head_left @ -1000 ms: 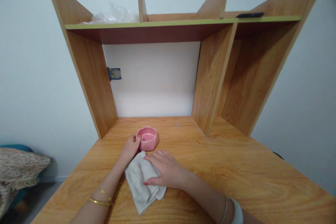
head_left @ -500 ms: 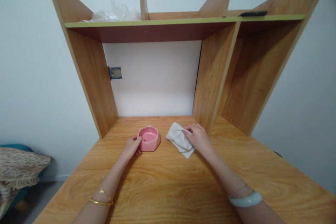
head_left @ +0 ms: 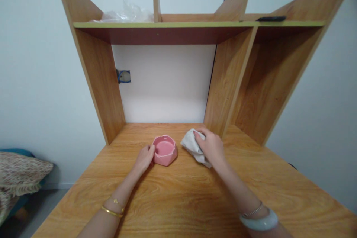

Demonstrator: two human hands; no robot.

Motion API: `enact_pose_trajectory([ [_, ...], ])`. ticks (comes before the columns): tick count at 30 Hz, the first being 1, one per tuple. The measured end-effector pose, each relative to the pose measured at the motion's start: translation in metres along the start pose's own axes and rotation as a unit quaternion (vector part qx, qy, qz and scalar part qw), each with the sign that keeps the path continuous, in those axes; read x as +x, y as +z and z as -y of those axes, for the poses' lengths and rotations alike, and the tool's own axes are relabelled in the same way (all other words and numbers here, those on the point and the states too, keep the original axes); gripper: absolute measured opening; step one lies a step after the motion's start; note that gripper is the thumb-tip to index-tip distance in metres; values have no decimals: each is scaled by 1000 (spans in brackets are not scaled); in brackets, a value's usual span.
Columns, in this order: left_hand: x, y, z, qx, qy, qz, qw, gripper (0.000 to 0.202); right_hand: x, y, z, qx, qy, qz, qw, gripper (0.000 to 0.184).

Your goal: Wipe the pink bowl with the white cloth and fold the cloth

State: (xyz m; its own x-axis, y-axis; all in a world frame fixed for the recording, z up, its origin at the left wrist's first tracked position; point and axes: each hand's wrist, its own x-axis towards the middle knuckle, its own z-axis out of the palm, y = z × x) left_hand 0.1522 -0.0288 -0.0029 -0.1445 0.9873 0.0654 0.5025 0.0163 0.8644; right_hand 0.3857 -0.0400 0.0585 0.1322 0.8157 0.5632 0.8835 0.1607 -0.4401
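One gold bangle [head_left: 111, 211] nearest, on the L, pale bangle [head_left: 260, 222] on the R. L hand [head_left: 145, 158] pinches L rim of pink bowl [head_left: 164, 159], which sits mid desk [head_left: 184, 200]. R hand [head_left: 212, 148] clutches bunched cloth [head_left: 192, 145], just R of bowl, apart. Behind: shelf [head_left: 184, 25] w/ clear bag [head_left: 128, 14] top L, blk item [head_left: 271, 19] top R, too small to ID.

- Left hand [head_left: 145, 157]: one.
- Right hand [head_left: 211, 147]: one.
- Bowl [head_left: 165, 157]: one.
- Cloth [head_left: 192, 144]: one.
- Desk [head_left: 173, 200]: one.
- Shelf [head_left: 184, 25]: one.
- Dividers [head_left: 237, 81]: two above shelf, one below.
- End panels [head_left: 95, 78]: two.
- Bangles [head_left: 259, 223]: two, one gold, one pale.
- Chains [head_left: 253, 211]: two, one gold, one silver.
- Clear plastic [head_left: 128, 15]: one bundle.
- Black item [head_left: 271, 19]: one.
- Wall box [head_left: 125, 76]: one.
- Throw [head_left: 23, 171]: one.
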Motion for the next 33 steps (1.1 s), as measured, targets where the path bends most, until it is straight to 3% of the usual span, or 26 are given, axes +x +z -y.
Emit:
enact_pose_trajectory([
  [3,-2,2,-2,24,20,-19,999,29,-9,21,14,125,-2,33,992,29],
  [7,-3,7,-3,8,44,-24,999,28,-22,42,24,274,-48,80,957,32],
  [12,-5,12,-3,-40,100,-9,994,29,-37,51,22,235,-186,128,945,33],
  [14,-7,12,-4,-46,126,-6,991,27,-40,54,20,202,-206,118,950,35],
  [16,-8,12,-5,-45,156,-3,987,24,-40,57,18,175,-173,87,965,45],
  [20,-11,10,-9,-32,213,18,976,27,-40,71,15,181,-46,49,981,74],
  [24,-16,8,-14,-12,244,23,969,27,-41,90,11,296,72,109,946,79],
  [27,-19,7,-19,16,258,16,966,30,-40,99,7,347,94,104,927,75],
  [33,-21,5,-23,68,258,31,963,34,-36,93,3,321,68,45,944,66],
])
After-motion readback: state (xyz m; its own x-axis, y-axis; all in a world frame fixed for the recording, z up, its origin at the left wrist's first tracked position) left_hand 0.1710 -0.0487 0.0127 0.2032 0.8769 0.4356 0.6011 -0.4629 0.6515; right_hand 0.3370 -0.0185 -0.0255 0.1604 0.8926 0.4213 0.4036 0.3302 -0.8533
